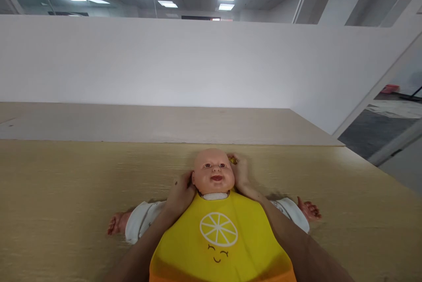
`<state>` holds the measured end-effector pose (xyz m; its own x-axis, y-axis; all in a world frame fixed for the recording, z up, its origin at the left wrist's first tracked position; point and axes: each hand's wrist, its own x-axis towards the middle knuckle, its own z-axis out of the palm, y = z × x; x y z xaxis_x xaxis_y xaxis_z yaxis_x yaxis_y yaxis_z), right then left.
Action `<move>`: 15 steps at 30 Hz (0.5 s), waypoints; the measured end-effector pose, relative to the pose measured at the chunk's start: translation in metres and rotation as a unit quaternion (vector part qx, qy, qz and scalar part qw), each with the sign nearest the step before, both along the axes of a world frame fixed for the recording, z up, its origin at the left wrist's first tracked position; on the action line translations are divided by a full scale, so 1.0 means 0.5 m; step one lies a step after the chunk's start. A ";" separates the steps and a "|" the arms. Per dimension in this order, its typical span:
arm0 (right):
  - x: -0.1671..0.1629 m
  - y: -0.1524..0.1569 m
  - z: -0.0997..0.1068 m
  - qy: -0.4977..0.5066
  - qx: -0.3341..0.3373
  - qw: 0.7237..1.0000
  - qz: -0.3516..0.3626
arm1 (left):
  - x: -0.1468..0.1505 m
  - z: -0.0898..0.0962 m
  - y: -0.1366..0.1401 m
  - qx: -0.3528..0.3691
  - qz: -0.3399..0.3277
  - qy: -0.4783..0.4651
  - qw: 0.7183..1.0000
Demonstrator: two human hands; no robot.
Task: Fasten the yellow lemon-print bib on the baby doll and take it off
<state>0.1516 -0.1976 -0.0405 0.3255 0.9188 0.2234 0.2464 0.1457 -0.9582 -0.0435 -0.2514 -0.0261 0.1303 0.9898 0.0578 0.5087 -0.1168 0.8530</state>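
A baby doll (212, 167) lies face up on the wooden table, with its arms spread out to both sides in white printed sleeves. Over its chest is a yellow bib (244, 225) with a white lemon slice, a small smiling face and an orange lower edge. My left hand (181, 192) is at the left side of the doll's neck; its fingertips are hidden behind the head. On the other side my right hand (240, 172) is beside the head with curled fingers. A small yellow-gold thing (233, 160) shows at those fingers, too small to make out.
A raised pale board (148, 123) runs along the back of the table (59, 194). Behind it stands a white wall (158, 62) with glass panels above. At the right, beyond the table's edge, a doorway shows a grey floor (372, 130).
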 end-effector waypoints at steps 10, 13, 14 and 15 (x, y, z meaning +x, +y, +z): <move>0.005 0.002 -0.007 0.007 -0.012 1.000 -0.007 | 0.004 0.002 0.007 -0.016 -0.002 0.022 1.000; 0.009 -0.003 -0.004 0.011 -0.014 1.000 -0.013 | 0.005 -0.005 0.013 -0.018 -0.004 0.023 1.000; 0.011 -0.006 -0.002 0.009 -0.012 1.000 -0.014 | 0.006 -0.008 0.014 -0.015 -0.008 0.022 1.000; 0.012 -0.009 0.000 0.005 -0.010 1.000 -0.013 | 0.006 -0.009 0.015 -0.011 -0.012 0.022 1.000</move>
